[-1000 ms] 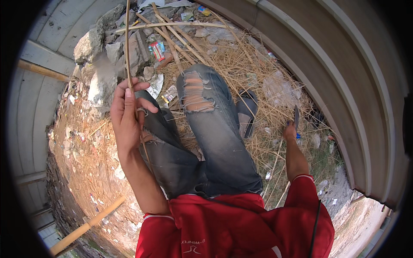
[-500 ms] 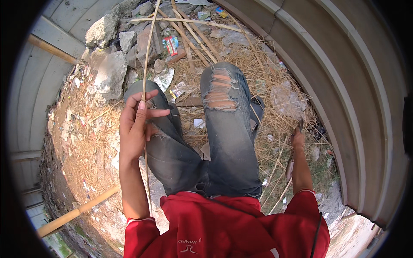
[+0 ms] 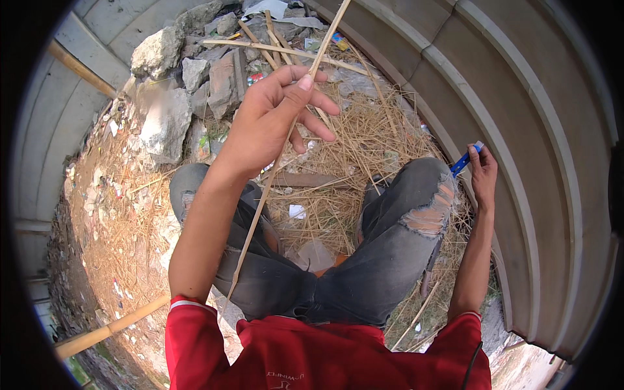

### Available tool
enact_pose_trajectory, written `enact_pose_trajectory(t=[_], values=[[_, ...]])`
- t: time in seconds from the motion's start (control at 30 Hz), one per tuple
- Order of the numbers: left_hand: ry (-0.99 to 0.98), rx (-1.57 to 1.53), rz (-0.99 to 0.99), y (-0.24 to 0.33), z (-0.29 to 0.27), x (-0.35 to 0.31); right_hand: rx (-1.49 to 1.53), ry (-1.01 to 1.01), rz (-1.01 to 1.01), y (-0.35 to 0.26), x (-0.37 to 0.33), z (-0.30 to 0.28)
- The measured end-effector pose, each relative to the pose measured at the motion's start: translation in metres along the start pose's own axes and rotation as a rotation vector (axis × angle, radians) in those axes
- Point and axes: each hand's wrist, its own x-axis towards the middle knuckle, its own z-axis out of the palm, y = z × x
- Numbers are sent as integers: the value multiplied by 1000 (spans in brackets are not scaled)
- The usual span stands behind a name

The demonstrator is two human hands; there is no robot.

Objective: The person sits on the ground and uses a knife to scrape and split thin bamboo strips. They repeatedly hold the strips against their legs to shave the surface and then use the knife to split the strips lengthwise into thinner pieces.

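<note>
The left hand (image 3: pixel 273 123) is raised in front of the person, its grip closed on a long thin bamboo strip (image 3: pixel 276 162) pinched between thumb and fingers; the strip runs from the far top of the view down to just beside the left thigh. The right hand (image 3: pixel 482 174) is out at the right, its grip closed on a small blue-handled knife (image 3: pixel 465 159), near the torn knee of the grey jeans (image 3: pixel 416 224). The strip looks thin and springy, so a loose pinch could let it slip or whip. The knife near the knee could nick the leg if the hand drops. The person sits on bare ground covered with dry straw (image 3: pixel 351 140), with broken rubble (image 3: pixel 166 117) at the far left and a corrugated metal wall (image 3: pixel 520 97) curving along the right.
</note>
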Motion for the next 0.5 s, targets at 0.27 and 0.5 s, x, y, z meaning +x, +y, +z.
enact_pose_trajectory(t=[0.27,0.5], values=[[96,-173,-88,-62,-4,14,1,-483,-173,-257,45,89],[90,-224,-192,-82,-2,0,-270,-801,-351,-231,27,188]])
